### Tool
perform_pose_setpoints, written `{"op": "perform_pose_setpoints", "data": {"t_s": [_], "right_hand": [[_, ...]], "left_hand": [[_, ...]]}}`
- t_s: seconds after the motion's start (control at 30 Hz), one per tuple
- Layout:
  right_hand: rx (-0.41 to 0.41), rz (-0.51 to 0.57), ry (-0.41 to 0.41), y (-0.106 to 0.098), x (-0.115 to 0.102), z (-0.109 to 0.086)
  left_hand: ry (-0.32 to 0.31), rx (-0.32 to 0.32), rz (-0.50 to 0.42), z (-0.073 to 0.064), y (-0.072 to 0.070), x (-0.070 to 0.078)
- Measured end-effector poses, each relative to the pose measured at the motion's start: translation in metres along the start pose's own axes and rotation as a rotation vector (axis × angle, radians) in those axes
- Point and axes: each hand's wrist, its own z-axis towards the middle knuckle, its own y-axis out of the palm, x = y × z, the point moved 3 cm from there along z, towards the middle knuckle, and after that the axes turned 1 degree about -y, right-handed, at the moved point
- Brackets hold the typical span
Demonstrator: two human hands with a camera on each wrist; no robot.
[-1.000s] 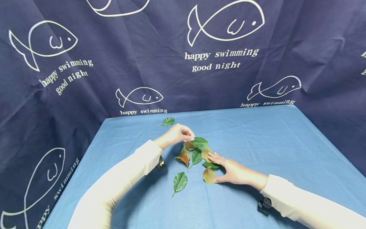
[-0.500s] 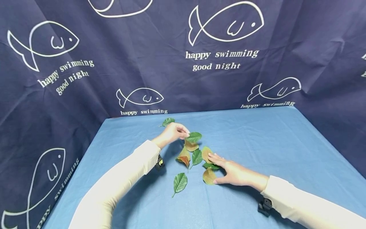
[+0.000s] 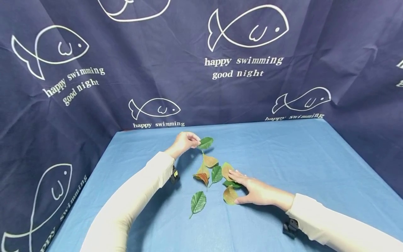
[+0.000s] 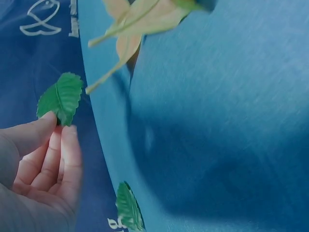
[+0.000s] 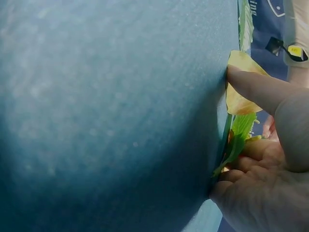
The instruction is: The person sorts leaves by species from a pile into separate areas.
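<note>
My left hand [image 3: 184, 143] pinches a green leaf [image 3: 206, 142] by its stem end between thumb and fingers, above the far part of the table. In the left wrist view that leaf stands up from the fingertips. My right hand [image 3: 256, 189] rests on the leaves at right with fingers spread. Its fingertips touch a yellow-brown leaf [image 3: 226, 169], and its thumb touches a second yellowish leaf [image 3: 230, 195]. Between them a green leaf [image 3: 231, 183] is partly hidden by the hand. Beside these lie a tan leaf [image 3: 210, 161], a curled orange-brown leaf [image 3: 201, 176] and a green leaf [image 3: 216, 174].
A blue cloth [image 3: 283, 150] covers the table. One green leaf [image 3: 198, 202] lies nearer the front. Another green leaf [image 4: 128, 208] appears low in the left wrist view. A dark blue curtain [image 3: 189, 80] with white fish drawings hangs behind.
My left hand has moved back and to the left with the pinched green leaf, away from the tan leaf, which now shows more fully. The right hand has stayed in place.
</note>
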Motion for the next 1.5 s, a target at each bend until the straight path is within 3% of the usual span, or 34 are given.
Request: {"op": "perform_pose_setpoints", "data": {"t_s": [0.13,0.57,0.9,1.1,1.2,1.33,1.5], "right_hand": [[-0.007,0.010,0.008,0.000,0.001,0.000],[0.004,0.004,-0.001,0.001,0.001,-0.001],[0.008,0.002,-0.002,0.002,-0.001,-0.001],[-0.002,0.017,0.006,0.002,-0.002,-0.001],[-0.010,0.023,0.014,0.002,-0.002,0.000],[-0.012,0.031,0.018,0.002,-0.003,0.000],[-0.007,0.028,0.016,0.003,-0.002,0.000]], "left_hand": [[-0.023,0.053,-0.040,0.007,-0.004,-0.002],[-0.143,0.133,-0.222,0.026,-0.006,-0.014],[-0.181,0.159,-0.357,0.040,-0.006,-0.021],[-0.208,0.204,-0.393,0.044,-0.003,-0.024],[-0.220,0.237,-0.377,0.045,-0.002,-0.026],[-0.254,0.260,-0.285,0.047,-0.002,-0.028],[-0.313,0.274,-0.035,0.051,-0.005,-0.030]]}}
